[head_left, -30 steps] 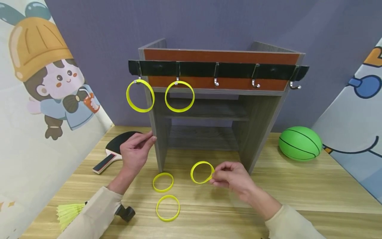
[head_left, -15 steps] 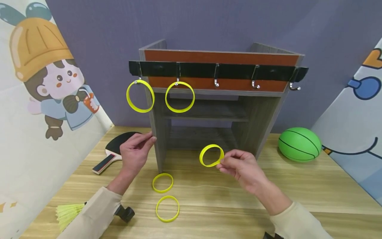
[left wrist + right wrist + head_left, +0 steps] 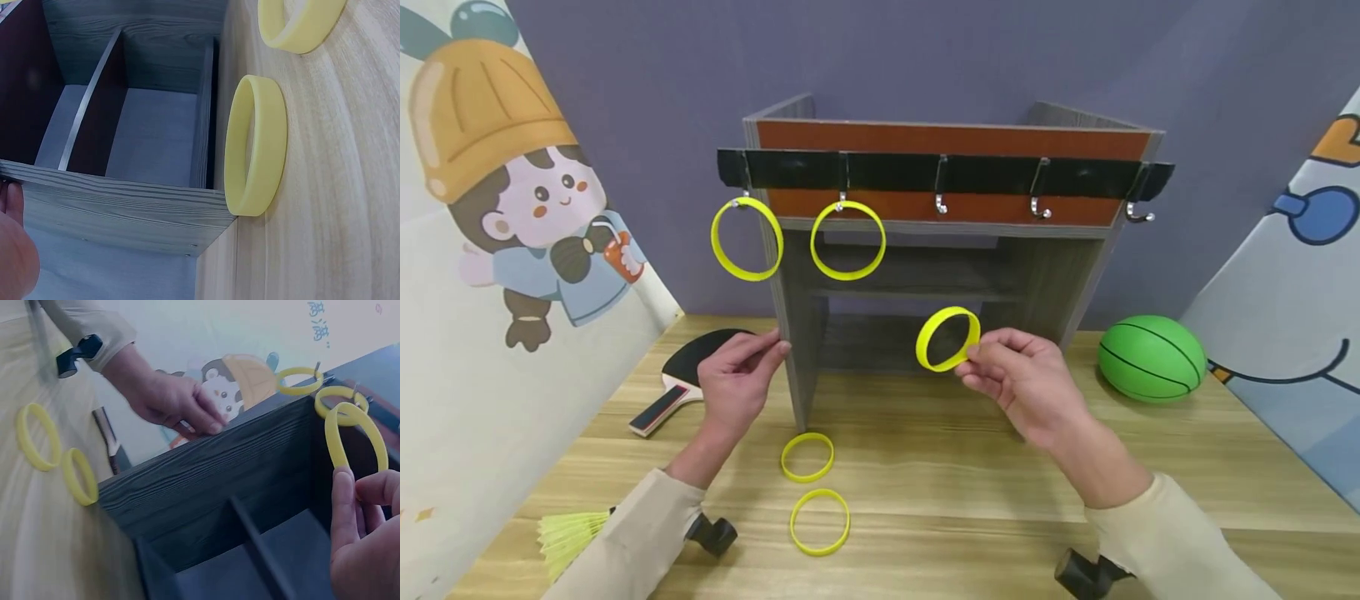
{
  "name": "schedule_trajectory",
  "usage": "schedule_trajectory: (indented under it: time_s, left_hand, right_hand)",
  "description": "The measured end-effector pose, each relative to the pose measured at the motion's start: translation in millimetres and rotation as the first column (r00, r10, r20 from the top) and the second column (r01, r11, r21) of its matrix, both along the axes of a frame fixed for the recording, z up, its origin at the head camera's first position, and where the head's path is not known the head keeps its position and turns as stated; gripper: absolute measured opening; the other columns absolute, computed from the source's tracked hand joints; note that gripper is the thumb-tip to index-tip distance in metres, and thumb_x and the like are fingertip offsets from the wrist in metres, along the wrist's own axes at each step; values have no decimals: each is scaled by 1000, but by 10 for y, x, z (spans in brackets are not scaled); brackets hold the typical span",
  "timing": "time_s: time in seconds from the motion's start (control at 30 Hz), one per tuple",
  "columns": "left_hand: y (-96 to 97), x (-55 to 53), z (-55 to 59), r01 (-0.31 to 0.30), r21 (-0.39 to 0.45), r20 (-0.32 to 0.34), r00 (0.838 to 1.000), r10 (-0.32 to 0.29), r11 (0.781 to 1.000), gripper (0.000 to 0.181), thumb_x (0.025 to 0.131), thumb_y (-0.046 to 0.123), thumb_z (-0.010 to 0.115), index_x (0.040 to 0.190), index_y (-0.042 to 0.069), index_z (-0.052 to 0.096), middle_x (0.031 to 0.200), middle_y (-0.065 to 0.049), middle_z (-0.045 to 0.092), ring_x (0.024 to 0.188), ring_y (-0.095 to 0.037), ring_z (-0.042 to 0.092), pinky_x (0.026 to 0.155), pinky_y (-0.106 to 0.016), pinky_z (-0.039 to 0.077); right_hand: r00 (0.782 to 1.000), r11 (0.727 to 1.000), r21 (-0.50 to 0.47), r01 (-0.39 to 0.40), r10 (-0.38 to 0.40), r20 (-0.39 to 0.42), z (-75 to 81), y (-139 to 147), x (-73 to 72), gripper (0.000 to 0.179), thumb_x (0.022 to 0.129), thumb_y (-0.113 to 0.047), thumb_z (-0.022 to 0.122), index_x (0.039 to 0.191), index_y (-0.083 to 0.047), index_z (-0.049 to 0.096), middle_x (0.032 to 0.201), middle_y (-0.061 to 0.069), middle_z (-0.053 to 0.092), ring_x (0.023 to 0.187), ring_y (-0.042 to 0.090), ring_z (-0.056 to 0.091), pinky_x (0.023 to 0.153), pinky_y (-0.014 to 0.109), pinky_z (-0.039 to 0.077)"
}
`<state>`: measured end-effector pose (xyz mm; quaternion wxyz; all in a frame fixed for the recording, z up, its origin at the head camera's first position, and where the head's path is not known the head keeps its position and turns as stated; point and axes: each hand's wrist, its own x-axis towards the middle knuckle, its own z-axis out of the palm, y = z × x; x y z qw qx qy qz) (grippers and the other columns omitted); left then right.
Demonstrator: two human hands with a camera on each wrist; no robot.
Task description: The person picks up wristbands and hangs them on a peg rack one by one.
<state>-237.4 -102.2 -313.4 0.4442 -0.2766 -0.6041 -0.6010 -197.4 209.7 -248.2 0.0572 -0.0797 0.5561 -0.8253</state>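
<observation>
My right hand [image 3: 1026, 387] pinches a yellow wristband [image 3: 948, 339] between thumb and fingers, holding it up in front of the grey shelf unit [image 3: 797, 333]. My left hand [image 3: 737, 387] grips the front edge of the unit's left side panel [image 3: 206, 447]. Two more yellow wristbands hang on the hook rack [image 3: 895, 172]: one wristband [image 3: 747, 239] on the leftmost hook, another wristband [image 3: 848, 241] on the second. The other hooks, such as the middle hook [image 3: 941, 202], carry nothing. On the tabletop lie a wristband [image 3: 807, 457] near the panel's foot and a wristband [image 3: 820, 522] closer to me.
A table tennis bat [image 3: 688, 379] lies left of the unit, partly behind my left hand. A yellow shuttlecock [image 3: 571, 537] is at the front left, partly under my sleeve. On the right rests a green ball [image 3: 1152, 358] with black lines. Walls stand behind and at both sides.
My right hand has risen with its wristband, moving up and slightly right from low over the tabletop to the height of the shelves. My left hand stays at the panel.
</observation>
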Motion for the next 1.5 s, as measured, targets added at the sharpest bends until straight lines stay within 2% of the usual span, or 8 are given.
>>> schedule_trajectory:
  time_s: [0.17, 0.37, 0.63, 0.9, 1.13, 1.3, 1.5]
  left_hand:
    - [-5, -7, 4, 5, -2, -5, 1000, -5, 1000, 22, 65, -31, 66, 85, -22, 65, 69, -25, 61, 59, -7, 55, 51, -14, 43]
    - [-14, -7, 6, 2, -7, -5, 1000, -2, 1000, 22, 65, -30, 67, 85, -21, 65, 69, -24, 61, 58, -7, 54, 50, -14, 42]
    - [-8, 4, 4, 12, 1, 1, 1000, -12, 1000, 22, 65, -31, 66, 86, -22, 65, 70, -25, 61, 63, -6, 59, 53, -14, 45]
    - [-12, 3, -1, 12, 10, -3, 1000, -12, 1000, 22, 65, -31, 66, 85, -23, 64, 70, -24, 61, 62, -6, 58, 53, -13, 45]
    - [-15, -5, -10, 12, 12, -4, 1000, -12, 1000, 21, 65, -31, 66, 85, -22, 65, 70, -23, 62, 62, -6, 57, 53, -13, 45]
    - [-10, -4, -10, 17, 16, -7, 1000, -17, 1000, 21, 65, -31, 66, 85, -22, 65, 69, -24, 62, 60, -6, 56, 51, -13, 43]
    - [-9, -2, -9, 29, 6, -16, 999, -29, 1000, 23, 65, -32, 65, 86, -22, 65, 70, -25, 61, 60, -7, 55, 51, -14, 43]
  right_hand:
    - [998, 998, 42, 39, -37, -54, 235, -33, 21, 9, 89, 5, 59, 82, 1, 64, 77, 15, 67, 68, 20, 66, 70, 29, 55]
    - [988, 988, 97, 122, -112, -106, 498, -77, 43, 4, 88, 2, 63, 84, 3, 64, 80, 17, 67, 68, 22, 67, 73, 32, 55]
    - [974, 978, 89, 187, -173, -147, 706, -131, 29, 3, 86, 1, 65, 85, 4, 65, 83, 18, 67, 68, 23, 67, 72, 31, 55]
    - [963, 971, 39, 235, -228, -146, 838, -197, -6, 14, 84, -1, 69, 92, 7, 61, 85, 19, 67, 69, 23, 67, 72, 31, 55]
    - [958, 965, -8, 263, -262, -118, 892, -236, -43, 14, 82, 1, 70, 93, 6, 62, 83, 18, 67, 68, 23, 67, 71, 33, 55]
    - [958, 966, -2, 259, -257, -124, 886, -255, -53, 14, 82, 1, 71, 92, 6, 64, 82, 18, 67, 68, 24, 67, 71, 33, 55]
    - [966, 973, -40, 229, -232, -115, 878, -271, -64, 10, 81, 4, 70, 87, 6, 63, 79, 19, 67, 67, 25, 67, 71, 34, 54]
